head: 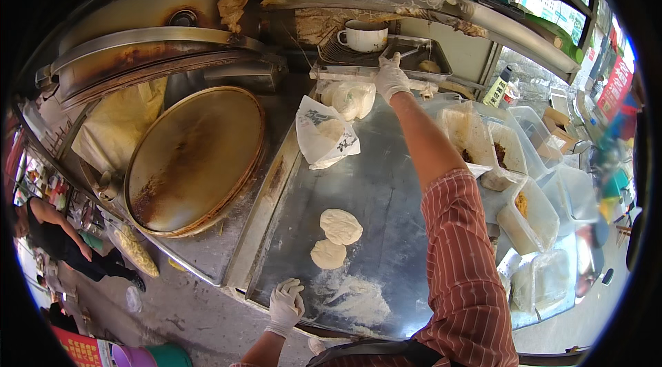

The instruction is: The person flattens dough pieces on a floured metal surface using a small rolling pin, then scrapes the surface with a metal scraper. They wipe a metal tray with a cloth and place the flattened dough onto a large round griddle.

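My right hand [393, 77], in a white glove, reaches across the metal work surface [382, 180] to the front rim of a dark metal tray [439, 59]. A thin metal piece lies in the tray just beyond its fingers; whether the hand grips anything cannot be made out. My left hand [286, 305], also gloved, hovers by the near left edge with loosely curled fingers and nothing visible in it. Two flattened dough rounds, a larger one [341, 226] and a smaller one [329, 254], lie touching each other. Loose flour [357, 299] is spread nearer me.
A round, browned griddle lid [196, 160] stands left. Farther back are a white bag [326, 134] with dough-like contents and an enamel mug [365, 36]. Several plastic tubs [527, 222] line the right side. A person [67, 237] is in the left background.
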Available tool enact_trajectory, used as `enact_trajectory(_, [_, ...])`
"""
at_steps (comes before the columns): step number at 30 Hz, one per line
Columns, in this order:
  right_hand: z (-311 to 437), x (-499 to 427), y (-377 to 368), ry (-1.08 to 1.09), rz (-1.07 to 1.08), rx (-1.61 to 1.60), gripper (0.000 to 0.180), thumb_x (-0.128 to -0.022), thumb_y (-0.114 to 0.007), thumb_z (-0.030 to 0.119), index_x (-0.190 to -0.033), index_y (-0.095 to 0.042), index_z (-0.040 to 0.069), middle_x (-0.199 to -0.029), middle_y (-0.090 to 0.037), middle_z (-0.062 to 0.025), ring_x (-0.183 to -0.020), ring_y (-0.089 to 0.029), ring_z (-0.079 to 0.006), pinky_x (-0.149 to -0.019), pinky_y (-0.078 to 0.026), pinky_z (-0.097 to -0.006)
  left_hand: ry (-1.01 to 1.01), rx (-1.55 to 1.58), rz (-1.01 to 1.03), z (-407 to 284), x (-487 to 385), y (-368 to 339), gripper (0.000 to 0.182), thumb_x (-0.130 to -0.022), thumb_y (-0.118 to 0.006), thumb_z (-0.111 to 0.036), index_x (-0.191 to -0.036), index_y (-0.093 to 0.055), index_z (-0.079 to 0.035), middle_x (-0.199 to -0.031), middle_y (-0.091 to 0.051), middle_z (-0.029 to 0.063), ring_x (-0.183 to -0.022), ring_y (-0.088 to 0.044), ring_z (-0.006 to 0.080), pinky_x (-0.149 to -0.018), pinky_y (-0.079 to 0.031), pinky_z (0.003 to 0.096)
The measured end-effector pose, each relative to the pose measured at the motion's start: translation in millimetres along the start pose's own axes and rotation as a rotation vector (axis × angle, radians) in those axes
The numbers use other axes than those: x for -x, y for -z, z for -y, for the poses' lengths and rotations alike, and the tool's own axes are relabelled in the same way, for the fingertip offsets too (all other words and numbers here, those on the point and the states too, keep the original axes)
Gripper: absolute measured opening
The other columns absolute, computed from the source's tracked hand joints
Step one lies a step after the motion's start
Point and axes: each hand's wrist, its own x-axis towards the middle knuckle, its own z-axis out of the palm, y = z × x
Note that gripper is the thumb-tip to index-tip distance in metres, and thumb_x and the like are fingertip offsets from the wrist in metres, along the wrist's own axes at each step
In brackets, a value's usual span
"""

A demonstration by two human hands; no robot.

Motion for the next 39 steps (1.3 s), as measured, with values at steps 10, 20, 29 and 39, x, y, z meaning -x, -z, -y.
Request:
enact_trajectory(10, [-46.0,68.9,6.9,-0.044,-0.399,-0.599,0.036,-0.088,-0.072,0.031,-0.085,-0.072,-0.005,-0.080,-0.070,-0.0166,-0.064,-0.065,-0.0194,-0.067,-0.057,-0.0368,0.046,0.084,-0.021,-3.8,0.6,3.9,0.025,-0.074,-0.062,0.004,-0.096,-0.064,-0.008,-0.110,-0.068,0.0131,-0.105,-0.064,0.0352,-0.084,-0.053,0.0462])
enact_trajectory(20, [6.7,385.1,42.0,-0.244,-0.197,-1.814,0.052,-0.104,-0.053,0.027,-0.145,-0.041,-0.003,-0.136,-0.055,-0.0181,-0.118,-0.062,-0.0264,-0.090,-0.057,-0.0320,0.000,-0.022,0.195,-0.1,4.3,5.4,0.019,-0.082,-0.063,-0.014,-0.099,-0.068,-0.008,-0.118,-0.066,0.0108,-0.117,-0.059,0.0309,-0.090,-0.050,0.0441])
enact_trajectory(29, [58.3,423.9,22.7,-0.546,0.593,-1.718,0.057,-0.105,-0.046,0.048,-0.138,-0.049,0.002,-0.077,-0.041,0.0038,-0.049,-0.029,-0.0028,-0.038,-0.022,-0.0186,-0.023,0.042,0.247,2.0,0.8,8.7,0.022,-0.082,-0.060,-0.013,-0.101,-0.069,-0.007,-0.121,-0.066,0.0120,-0.117,-0.058,0.0309,-0.094,-0.047,0.0427])
enact_trajectory(39, [44.8,242.5,50.3,-0.381,0.303,-1.978,0.023,-0.101,-0.058,0.031,-0.106,-0.062,0.009,-0.086,-0.065,-0.0045,-0.064,-0.058,-0.0136,-0.054,-0.050,-0.0270,-0.021,0.074,0.032,-2.1,-0.3,3.8,0.022,-0.076,-0.060,0.002,-0.096,-0.064,-0.007,-0.111,-0.066,0.0133,-0.110,-0.061,0.0351,-0.090,-0.049,0.0473])
